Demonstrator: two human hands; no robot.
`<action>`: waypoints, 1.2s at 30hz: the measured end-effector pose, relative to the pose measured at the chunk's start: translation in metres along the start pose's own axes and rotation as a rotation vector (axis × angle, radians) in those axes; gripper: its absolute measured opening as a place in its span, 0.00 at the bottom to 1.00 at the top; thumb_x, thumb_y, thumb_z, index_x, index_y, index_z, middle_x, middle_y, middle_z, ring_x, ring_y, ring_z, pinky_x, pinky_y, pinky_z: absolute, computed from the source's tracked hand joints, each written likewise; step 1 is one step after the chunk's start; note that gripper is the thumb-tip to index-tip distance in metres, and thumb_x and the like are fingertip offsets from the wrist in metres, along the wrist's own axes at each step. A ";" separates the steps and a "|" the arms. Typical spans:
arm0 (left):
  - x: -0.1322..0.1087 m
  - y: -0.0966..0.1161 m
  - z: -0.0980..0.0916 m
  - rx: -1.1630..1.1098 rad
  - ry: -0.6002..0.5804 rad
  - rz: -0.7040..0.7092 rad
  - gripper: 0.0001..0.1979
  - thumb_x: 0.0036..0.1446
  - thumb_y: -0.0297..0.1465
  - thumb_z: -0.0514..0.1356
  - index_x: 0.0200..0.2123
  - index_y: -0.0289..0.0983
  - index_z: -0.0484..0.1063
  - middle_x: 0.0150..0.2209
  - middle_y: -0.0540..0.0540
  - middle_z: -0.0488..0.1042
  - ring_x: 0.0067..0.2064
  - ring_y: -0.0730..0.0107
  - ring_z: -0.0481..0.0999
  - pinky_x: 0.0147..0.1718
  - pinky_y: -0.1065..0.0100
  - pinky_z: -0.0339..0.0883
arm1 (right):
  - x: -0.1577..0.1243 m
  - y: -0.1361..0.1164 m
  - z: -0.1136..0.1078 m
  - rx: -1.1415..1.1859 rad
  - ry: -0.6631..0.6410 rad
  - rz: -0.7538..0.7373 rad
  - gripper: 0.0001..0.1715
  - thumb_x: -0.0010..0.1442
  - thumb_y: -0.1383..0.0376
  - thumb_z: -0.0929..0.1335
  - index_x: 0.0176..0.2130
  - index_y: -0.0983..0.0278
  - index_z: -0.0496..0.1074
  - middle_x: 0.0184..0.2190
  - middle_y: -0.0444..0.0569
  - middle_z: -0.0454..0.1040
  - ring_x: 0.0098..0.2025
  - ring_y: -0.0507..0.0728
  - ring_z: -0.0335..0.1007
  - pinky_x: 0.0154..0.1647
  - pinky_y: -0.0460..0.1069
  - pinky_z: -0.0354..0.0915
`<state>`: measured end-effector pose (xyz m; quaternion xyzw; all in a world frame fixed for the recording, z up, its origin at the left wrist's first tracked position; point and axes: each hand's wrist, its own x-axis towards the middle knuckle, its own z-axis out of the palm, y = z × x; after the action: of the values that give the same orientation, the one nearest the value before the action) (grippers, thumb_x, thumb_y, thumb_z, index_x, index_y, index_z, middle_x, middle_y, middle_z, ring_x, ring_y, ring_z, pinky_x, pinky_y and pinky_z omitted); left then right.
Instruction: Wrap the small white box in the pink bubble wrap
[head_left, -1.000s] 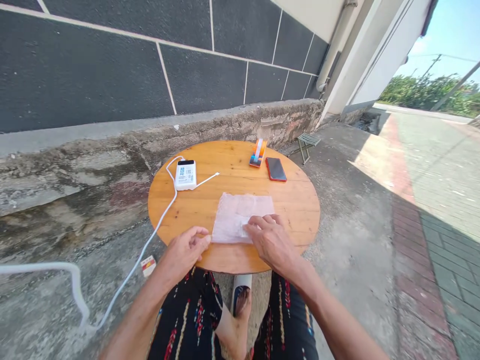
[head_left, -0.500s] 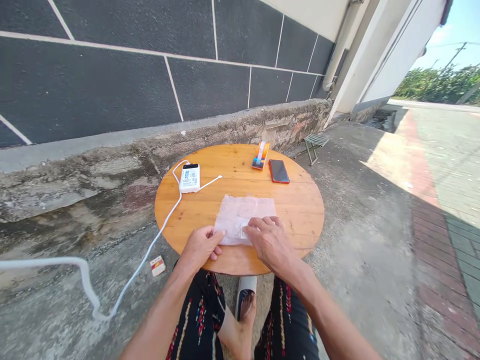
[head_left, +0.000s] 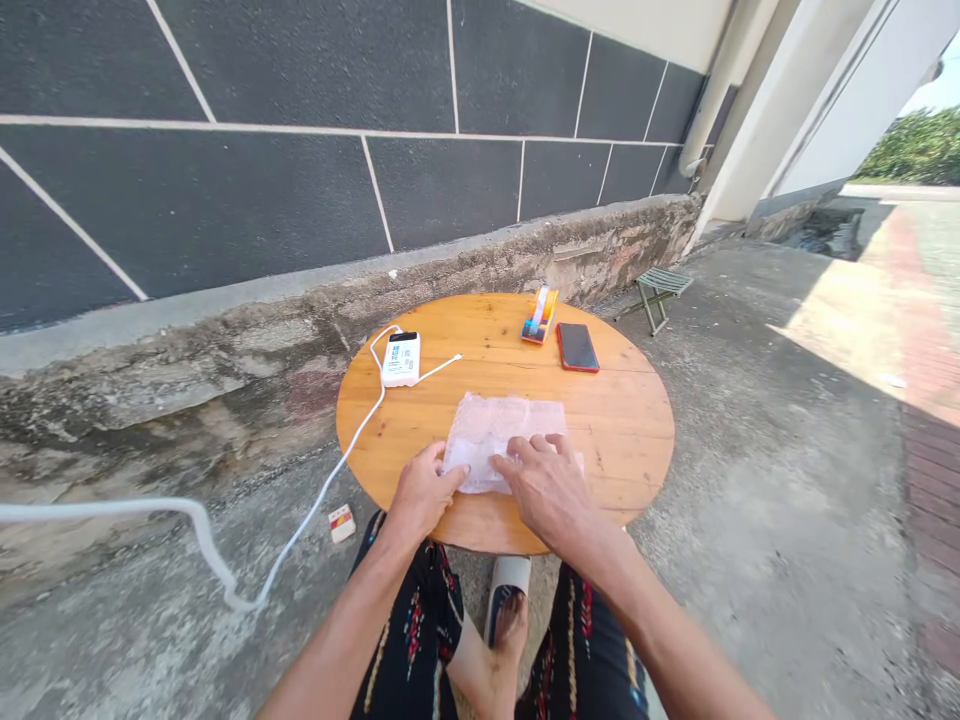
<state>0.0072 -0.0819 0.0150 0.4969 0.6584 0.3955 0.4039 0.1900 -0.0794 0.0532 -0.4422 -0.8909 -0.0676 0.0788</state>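
Observation:
A sheet of translucent, pale pink bubble wrap (head_left: 510,412) lies on the round wooden table (head_left: 622,430) near its front edge. Its front part looks whiter and doubled over. My left hand (head_left: 424,490) pinches the wrap's left front corner, thumb on top and fingers partly hidden below. Across the front right part rests my right hand (head_left: 544,480), fingers apart and slightly bent, fingertips touching the wrap. Whether anything lies inside the wrap I cannot tell.
An orange tape dispenser (head_left: 540,315) and a red-edged phone (head_left: 577,347) lie at the back right. A white power bank (head_left: 402,360) with a white cable (head_left: 352,445) sits at the left. A folding stool (head_left: 660,290) stands beyond; a small box (head_left: 341,523) lies on the ground.
The view has turned left, so everything sits further right in the picture. My right fingers have spread a little on the wrap, and its front layer now shows past the right hand.

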 end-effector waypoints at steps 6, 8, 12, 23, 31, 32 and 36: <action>-0.006 0.010 0.015 -0.186 -0.008 -0.033 0.13 0.47 0.40 0.59 0.28 0.35 0.67 0.14 0.55 0.64 0.15 0.80 0.60 0.14 0.77 0.52 | 0.003 0.001 -0.001 0.012 -0.015 -0.006 0.14 0.63 0.70 0.61 0.42 0.58 0.72 0.39 0.52 0.70 0.42 0.61 0.63 0.44 0.56 0.51; -0.008 0.014 0.023 -0.221 0.019 -0.001 0.12 0.47 0.39 0.59 0.27 0.35 0.67 0.14 0.56 0.65 0.16 0.80 0.61 0.15 0.78 0.52 | 0.003 0.001 -0.001 0.021 -0.010 -0.003 0.14 0.63 0.69 0.61 0.42 0.57 0.72 0.40 0.52 0.70 0.42 0.61 0.63 0.43 0.55 0.51; -0.011 0.020 0.034 -0.253 0.017 0.055 0.09 0.48 0.36 0.59 0.26 0.35 0.68 0.15 0.55 0.65 0.17 0.80 0.61 0.16 0.77 0.54 | 0.002 0.001 0.000 0.073 0.007 0.024 0.14 0.62 0.70 0.62 0.45 0.59 0.70 0.40 0.51 0.72 0.43 0.60 0.64 0.44 0.54 0.54; -0.022 0.025 0.031 0.279 -0.090 0.377 0.08 0.50 0.28 0.57 0.34 0.36 0.74 0.29 0.48 0.72 0.29 0.71 0.70 0.30 0.71 0.62 | 0.002 0.005 -0.004 0.264 0.006 0.146 0.23 0.57 0.72 0.64 0.53 0.66 0.62 0.41 0.53 0.73 0.45 0.59 0.67 0.44 0.50 0.61; -0.015 0.026 0.016 0.525 -0.193 0.612 0.13 0.61 0.28 0.51 0.38 0.40 0.77 0.34 0.46 0.74 0.37 0.68 0.73 0.36 0.69 0.62 | 0.002 0.006 0.001 0.307 -0.004 0.166 0.33 0.57 0.71 0.66 0.60 0.69 0.55 0.41 0.55 0.71 0.46 0.60 0.67 0.47 0.53 0.64; -0.013 0.025 0.015 0.541 -0.198 0.646 0.13 0.61 0.29 0.51 0.39 0.41 0.77 0.35 0.46 0.73 0.37 0.68 0.73 0.36 0.70 0.62 | 0.001 0.007 0.002 0.326 0.009 0.164 0.32 0.57 0.70 0.66 0.59 0.68 0.55 0.43 0.55 0.71 0.46 0.59 0.67 0.47 0.53 0.64; -0.006 0.023 0.013 0.577 -0.214 0.770 0.13 0.62 0.30 0.52 0.38 0.41 0.77 0.36 0.47 0.71 0.38 0.71 0.71 0.37 0.71 0.63 | 0.000 0.011 0.003 0.390 0.033 0.169 0.31 0.57 0.71 0.65 0.59 0.63 0.56 0.51 0.55 0.66 0.45 0.57 0.69 0.48 0.53 0.65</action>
<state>0.0279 -0.0815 0.0325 0.8336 0.4644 0.2644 0.1398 0.1989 -0.0722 0.0510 -0.4904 -0.8455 0.1055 0.1828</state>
